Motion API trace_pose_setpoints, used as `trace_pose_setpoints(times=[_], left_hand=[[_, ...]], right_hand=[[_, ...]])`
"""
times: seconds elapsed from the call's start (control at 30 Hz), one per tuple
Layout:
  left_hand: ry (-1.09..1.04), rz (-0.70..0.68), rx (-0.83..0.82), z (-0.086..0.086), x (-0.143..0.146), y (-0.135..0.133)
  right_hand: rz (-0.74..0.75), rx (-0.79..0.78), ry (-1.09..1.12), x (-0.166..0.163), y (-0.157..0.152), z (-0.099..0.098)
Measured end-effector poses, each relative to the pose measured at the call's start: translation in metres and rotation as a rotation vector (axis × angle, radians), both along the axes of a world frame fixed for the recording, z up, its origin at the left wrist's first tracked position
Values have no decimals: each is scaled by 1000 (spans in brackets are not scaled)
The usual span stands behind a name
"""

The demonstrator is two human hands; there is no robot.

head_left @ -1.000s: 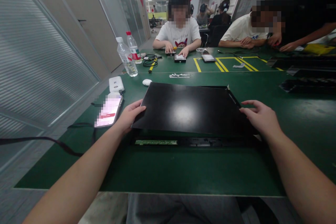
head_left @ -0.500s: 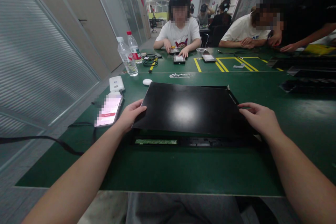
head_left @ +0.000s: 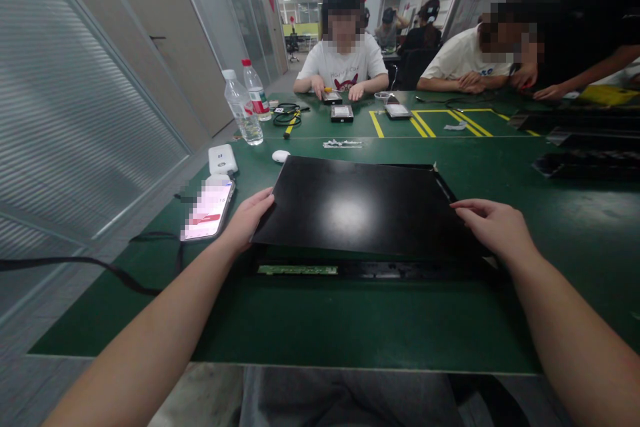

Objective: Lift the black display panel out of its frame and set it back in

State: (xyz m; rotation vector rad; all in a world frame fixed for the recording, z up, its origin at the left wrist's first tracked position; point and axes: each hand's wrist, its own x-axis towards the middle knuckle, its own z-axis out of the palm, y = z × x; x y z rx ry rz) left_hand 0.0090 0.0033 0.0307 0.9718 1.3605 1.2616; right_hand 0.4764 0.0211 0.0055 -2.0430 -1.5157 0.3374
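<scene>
A glossy dark screen panel [head_left: 350,203] lies in front of me, slightly askew over a black frame [head_left: 410,271]. My left hand [head_left: 253,217] is closed on the panel's left edge, its thumb near the top face and the other fingers partly hidden. On the other side, my right hand [head_left: 493,223] pinches at the right edge, where panel and frame come close together. A narrow green circuit board [head_left: 297,270] shows on the frame's near side, below the panel. Most of the frame is hidden beneath the panel.
Left of the panel lie a lit phone [head_left: 207,210], a white power bank [head_left: 223,160] and a white earbud case [head_left: 281,156]. Two bottles [head_left: 243,110] stand behind. Across the green table, a person [head_left: 345,67] handles hard drives [head_left: 342,113]. Dark frames [head_left: 575,153] lie at right.
My left thumb has slid slightly back toward the panel's edge. My right fingers have shifted a little. The panel has barely moved. Across the table, a person's hand has lifted off a hard drive.
</scene>
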Motion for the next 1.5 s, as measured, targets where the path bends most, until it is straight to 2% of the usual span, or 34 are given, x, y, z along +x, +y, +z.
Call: trace_pose_setpoints(times=[0.17,0.33,0.9,1.13,1.5], left_hand=[[5,-1,8,-2,0,1],[18,-24,37,-4,-2,1],[21,-15,39,-4,-2,0],[40,3,29,-4,0,1],[28,-6,37,0,2,-1]], right_hand=[[3,38,38,5,2,-5],[-41,-25,38,2,1,0],[-49,-56,57,0,-2,8],[-36,-76,128,6,0,3],[-5,-41,80,13,4,-3]])
